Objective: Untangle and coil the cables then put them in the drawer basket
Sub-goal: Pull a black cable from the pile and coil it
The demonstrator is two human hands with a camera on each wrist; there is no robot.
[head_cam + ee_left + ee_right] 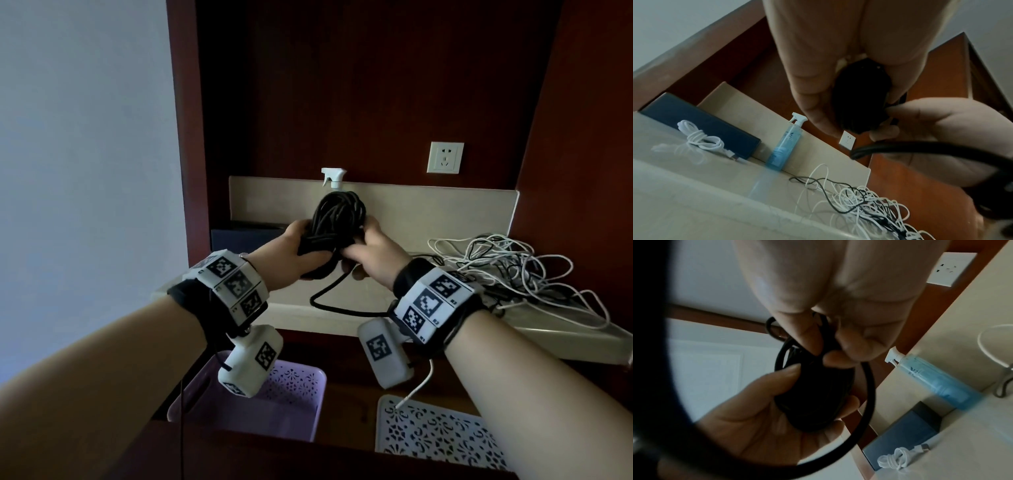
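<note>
1. Below the counter edge: a purple basket [291, 407] at left and a white lattice basket [438, 435] at right, with a white cable end [416, 389] dangling to the white one's rim; contents otherwise hidden.
2. Held above the counter [342, 310]: black cable coil [337, 219], standing upright, long axis vertical, loose tail [329, 301] looping down onto the counter.
3. Left hand [294, 253] curled round the coil's lower part; right hand [371, 250] pinching its strands.
4. At right on the counter: tangled cables [507, 270], black and white mixed.
5. Near the back: coiled white cable [701, 139], beside a dark box [715, 129].

spray bottle [334, 178] body hidden behind black coil [337, 219]
</note>
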